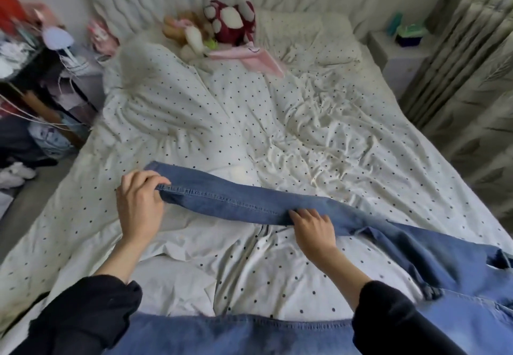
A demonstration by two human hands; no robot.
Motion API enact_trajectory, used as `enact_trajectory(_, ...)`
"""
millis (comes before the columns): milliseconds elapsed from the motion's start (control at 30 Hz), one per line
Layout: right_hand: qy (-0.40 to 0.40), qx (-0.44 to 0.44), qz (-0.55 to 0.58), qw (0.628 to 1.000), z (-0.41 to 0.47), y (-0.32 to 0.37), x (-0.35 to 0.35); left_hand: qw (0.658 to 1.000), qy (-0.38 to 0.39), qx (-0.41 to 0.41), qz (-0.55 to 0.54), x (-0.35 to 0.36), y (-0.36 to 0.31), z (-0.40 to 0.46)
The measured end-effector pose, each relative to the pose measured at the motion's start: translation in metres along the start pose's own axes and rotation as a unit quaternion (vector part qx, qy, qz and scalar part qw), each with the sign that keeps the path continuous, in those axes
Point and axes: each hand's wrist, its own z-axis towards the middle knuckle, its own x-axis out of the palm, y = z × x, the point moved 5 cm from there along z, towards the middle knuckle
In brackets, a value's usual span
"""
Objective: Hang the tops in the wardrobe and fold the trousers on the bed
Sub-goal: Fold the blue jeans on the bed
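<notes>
Both hands (140, 204) (315, 228) grip blue jeans (236, 206) over the bed (319, 138).

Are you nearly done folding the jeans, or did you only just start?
Only just started. No folded trousers or hung tops are in view. The jeans lie stretched across the bed; the left hand grips the leg end and the right hand grips mid-leg. Folding them is left; no tops or wardrobe show here.
</notes>
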Motion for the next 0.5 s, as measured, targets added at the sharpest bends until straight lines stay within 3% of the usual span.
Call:
enact_trajectory(67, 0.028, -0.012, 0.001, 1.0, -0.007, 0.009, 0.02, 0.988, 0.079, -0.135, -0.013, 0.026, 0.033, -0.017)
enact_trajectory(133, 0.047, -0.008, 0.02, 0.999, -0.014, 0.011, 0.037, 0.923, 0.15, -0.347, -0.079, 0.05, 0.06, -0.043)
enact_trajectory(167, 0.051, 0.003, 0.036, 0.998, -0.015, 0.012, 0.044, 0.889, 0.157, -0.416, -0.11, 0.057, 0.068, -0.054)
enact_trajectory(300, 0.052, 0.059, 0.03, 0.996, -0.004, 0.0, 0.046, 0.799, 0.077, -0.57, -0.175, 0.064, 0.074, -0.071)
enact_trajectory(400, 0.096, 0.111, -0.012, 0.989, 0.003, -0.022, 0.052, 0.687, 0.059, -0.67, -0.275, 0.073, 0.076, -0.081)
enact_trajectory(500, 0.145, 0.121, -0.042, 0.981, -0.004, -0.037, 0.071, 0.571, 0.08, -0.67, -0.468, 0.093, 0.056, -0.087)
